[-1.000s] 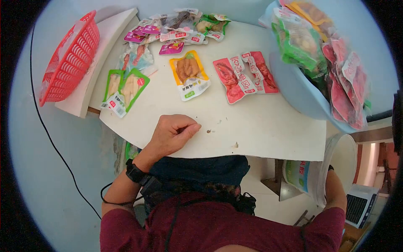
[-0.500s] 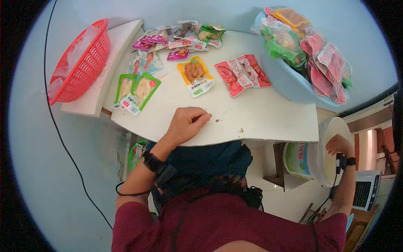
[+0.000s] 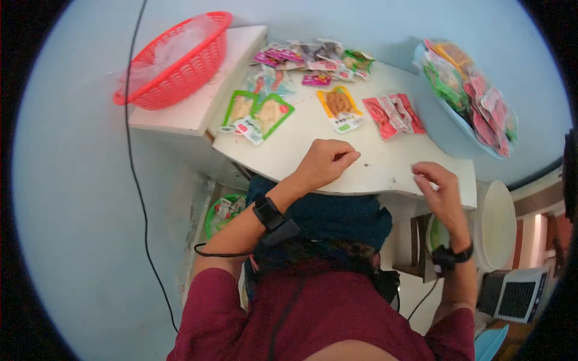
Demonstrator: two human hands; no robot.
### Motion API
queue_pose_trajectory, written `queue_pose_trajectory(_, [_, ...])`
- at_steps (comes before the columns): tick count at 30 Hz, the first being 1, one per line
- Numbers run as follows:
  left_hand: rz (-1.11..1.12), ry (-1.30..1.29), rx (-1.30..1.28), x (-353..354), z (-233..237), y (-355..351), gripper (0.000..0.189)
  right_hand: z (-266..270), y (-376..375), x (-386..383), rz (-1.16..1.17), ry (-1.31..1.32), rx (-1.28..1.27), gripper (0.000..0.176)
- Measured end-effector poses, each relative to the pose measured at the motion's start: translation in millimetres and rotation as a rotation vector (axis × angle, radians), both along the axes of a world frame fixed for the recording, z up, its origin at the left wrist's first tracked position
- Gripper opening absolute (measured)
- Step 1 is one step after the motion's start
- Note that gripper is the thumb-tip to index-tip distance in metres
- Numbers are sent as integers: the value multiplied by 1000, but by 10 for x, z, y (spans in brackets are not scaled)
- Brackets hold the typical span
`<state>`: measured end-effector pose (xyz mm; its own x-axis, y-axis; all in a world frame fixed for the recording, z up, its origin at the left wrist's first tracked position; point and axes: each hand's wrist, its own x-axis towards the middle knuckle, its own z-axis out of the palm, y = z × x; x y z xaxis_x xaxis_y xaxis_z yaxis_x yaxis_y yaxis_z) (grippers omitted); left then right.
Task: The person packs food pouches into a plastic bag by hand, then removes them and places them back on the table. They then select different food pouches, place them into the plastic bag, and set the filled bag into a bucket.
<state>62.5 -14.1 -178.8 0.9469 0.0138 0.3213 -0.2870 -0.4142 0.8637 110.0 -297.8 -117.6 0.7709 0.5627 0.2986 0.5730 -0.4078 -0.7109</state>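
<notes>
My left hand (image 3: pixel 327 163) rests at the front edge of the white table (image 3: pixel 385 165), its fingers curled into a loose fist, with nothing visible in it. Over the table's right front corner is my right hand (image 3: pixel 441 189), fingers bent and thumb apart, holding nothing I can see. Beyond my left hand lies a yellow-edged food packet (image 3: pixel 340 108). Red food packets (image 3: pixel 392 115) lie to its right, and green-edged packets (image 3: pixel 272 115) to its left. A mixed pile of small packets (image 3: pixel 322 57) is at the back.
A light blue basin (image 3: pixel 442 127) heaped with packets stands at the back right. At left, a red plastic basket (image 3: pixel 186 69) holding clear plastic sits on a white cabinet (image 3: pixel 232 66). A white bucket (image 3: pixel 497 225) stands right of the table. A black cable (image 3: pixel 135 174) hangs at left.
My right hand has come out of the white bucket and moved left and up to the table corner. My left hand keeps its place on the table. The camera view has shifted left.
</notes>
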Motion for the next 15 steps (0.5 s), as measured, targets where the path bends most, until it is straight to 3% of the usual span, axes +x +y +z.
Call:
queue_pose_trajectory(4, [177,-240,232,-86,425,433,15,-425,738,156,104,-425,-32,22])
queue_pose_trajectory(7, [401,-316,354,-117,813,923,16,-570,1076,205,144,-526,-36,23])
queue_pose_trajectory(12, [751,-444,507,-165,1431,1873,12,-805,1236,170,134,-515,-72,21])
queue_pose_trajectory(15, [914,-436,908,-248,1672,2320,17,-801,1195,146,89,-493,-67,20])
